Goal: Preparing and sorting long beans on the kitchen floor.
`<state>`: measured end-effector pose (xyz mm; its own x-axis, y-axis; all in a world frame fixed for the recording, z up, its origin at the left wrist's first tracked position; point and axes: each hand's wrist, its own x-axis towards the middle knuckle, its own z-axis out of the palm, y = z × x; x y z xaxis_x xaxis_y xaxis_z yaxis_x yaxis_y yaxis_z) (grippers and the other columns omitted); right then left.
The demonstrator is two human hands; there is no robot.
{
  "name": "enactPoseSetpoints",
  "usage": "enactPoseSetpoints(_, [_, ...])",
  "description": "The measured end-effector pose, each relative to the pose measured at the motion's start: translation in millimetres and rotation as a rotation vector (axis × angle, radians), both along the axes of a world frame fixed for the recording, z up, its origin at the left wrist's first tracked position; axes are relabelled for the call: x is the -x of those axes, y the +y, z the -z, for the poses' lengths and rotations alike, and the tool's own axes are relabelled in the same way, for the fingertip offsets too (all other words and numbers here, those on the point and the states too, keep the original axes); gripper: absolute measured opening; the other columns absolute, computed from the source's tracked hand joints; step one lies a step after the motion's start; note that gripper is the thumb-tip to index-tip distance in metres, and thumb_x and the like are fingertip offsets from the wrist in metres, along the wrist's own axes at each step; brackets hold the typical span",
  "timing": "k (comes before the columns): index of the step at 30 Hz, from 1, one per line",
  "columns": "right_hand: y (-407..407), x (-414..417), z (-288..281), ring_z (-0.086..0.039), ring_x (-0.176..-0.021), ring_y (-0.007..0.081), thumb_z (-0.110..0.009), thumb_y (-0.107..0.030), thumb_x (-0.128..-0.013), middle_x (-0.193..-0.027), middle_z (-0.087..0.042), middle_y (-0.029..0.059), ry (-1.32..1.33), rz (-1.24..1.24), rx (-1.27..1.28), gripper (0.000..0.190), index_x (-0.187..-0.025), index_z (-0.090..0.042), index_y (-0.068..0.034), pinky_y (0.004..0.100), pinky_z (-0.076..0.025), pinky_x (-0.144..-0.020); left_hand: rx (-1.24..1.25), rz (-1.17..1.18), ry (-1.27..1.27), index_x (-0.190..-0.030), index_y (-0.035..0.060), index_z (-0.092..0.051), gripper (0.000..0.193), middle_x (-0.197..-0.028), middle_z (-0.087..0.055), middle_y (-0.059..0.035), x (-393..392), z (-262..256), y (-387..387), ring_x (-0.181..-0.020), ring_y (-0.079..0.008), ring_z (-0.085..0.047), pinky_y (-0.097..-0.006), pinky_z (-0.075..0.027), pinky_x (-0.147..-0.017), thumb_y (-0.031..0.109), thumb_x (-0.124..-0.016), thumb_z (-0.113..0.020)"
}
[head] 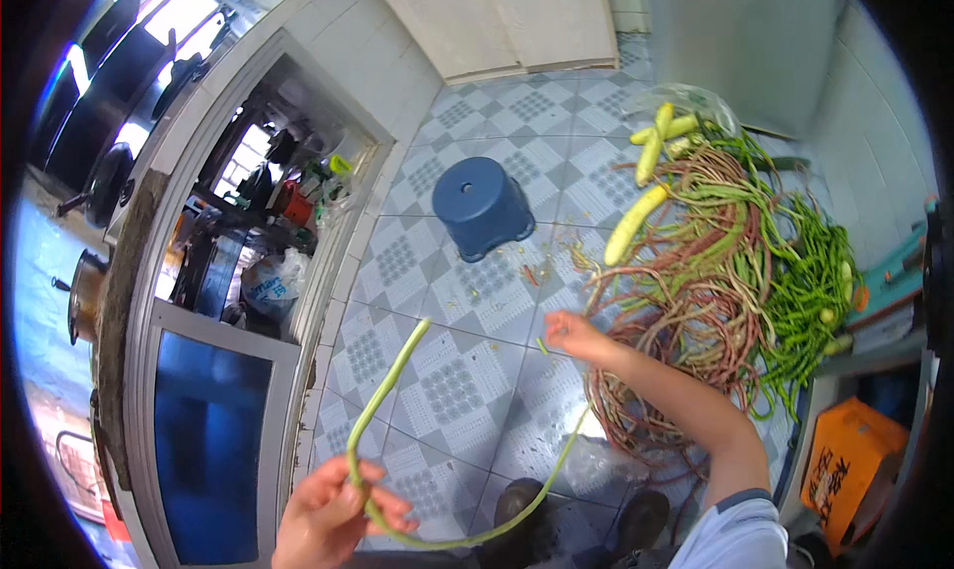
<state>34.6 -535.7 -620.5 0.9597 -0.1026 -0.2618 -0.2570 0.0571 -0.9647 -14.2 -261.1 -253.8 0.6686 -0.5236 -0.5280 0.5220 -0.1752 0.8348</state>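
My left hand [332, 498] holds a long green yardlong bean [477, 541] between thumb and fingers. One end of the bean points up and away over the tiles; the rest hangs in a wide curve to the right, beneath my right forearm. My right hand [574, 336] is over the floor with its fingers curled; whether anything is inside them is hidden. Just below it shows a short green bean piece [542, 345], apart from the fingers. Beside my right arm lies a tangled heap of reddish and green yardlong beans [693, 293].
Green chili peppers [809, 293] are piled right of the beans. Yellow cucumber-like vegetables [633, 226] lie at the heap's far left, near a clear plastic bag [686, 99]. A blue plastic stool [477, 196] stands ahead, with scraps beside it. An orange box [850, 465] sits at right.
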Motion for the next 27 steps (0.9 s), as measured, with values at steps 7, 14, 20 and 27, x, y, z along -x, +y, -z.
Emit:
enactPoseSetpoints(7, [-15.2, -191.7, -17.7, -0.036, -0.117, 0.0323, -0.058, -0.016, -0.075, -0.128, -0.039, 0.0165, -0.418, 0.32, 0.776, 0.059, -0.127, -0.034, -0.005, 0.0446, -0.033, -0.094, -0.05, -0.395, -0.075, -0.109, 0.0009, -0.046, 0.024, -0.088, -0.061, -0.0171, 8.6, -3.1, 77.5, -0.074, -0.025, -0.061, -0.0403, -0.05, -0.072, 0.014, -0.089, -0.046])
enactPoseSetpoints(14, [-18.3, -281.9, -22.6, -0.026, -0.127, 0.0313, -0.045, -0.044, -0.082, -0.135, -0.031, 0.0159, -0.118, 0.203, 1.202, 0.071, -0.135, -0.022, -0.002, 0.0451, -0.009, -0.106, -0.22, -0.433, -0.158, -0.107, 0.0006, -0.048, 0.023, -0.089, -0.062, -0.0176, -17.5, -2.3, 60.3, -0.076, -0.0231, -0.062, -0.0345, -0.051, -0.071, 0.015, -0.089, -0.048])
enactPoseSetpoints(20, [51.6, -169.2, -32.2, -0.033, -0.121, 0.0315, -0.048, -0.044, -0.078, -0.125, -0.039, 0.0251, -0.528, -0.039, 1.441, 0.069, -0.125, -0.037, 0.005, 0.0528, -0.014, -0.102, -0.241, -0.37, -0.179, -0.106, 0.0001, -0.05, 0.027, -0.089, -0.062, -0.0157, -50.8, -8.7, 43.8, -0.078, -0.0219, -0.061, -0.0315, -0.049, -0.07, 0.02, -0.088, -0.05])
enactPoseSetpoints(27, [118.8, 16.9, -79.0, -0.035, -0.116, 0.039, -0.057, -0.045, -0.074, -0.12, -0.041, 0.0272, -0.276, -0.729, 0.877, 0.068, -0.126, -0.039, -0.003, 0.0566, -0.025, -0.093, -0.149, -0.184, -0.209, -0.107, -0.0003, -0.05, 0.029, -0.092, -0.061, -0.0145, -79.3, -11.9, 19.8, -0.083, -0.0208, -0.06, -0.0338, -0.047, -0.077, 0.022, -0.088, -0.05])
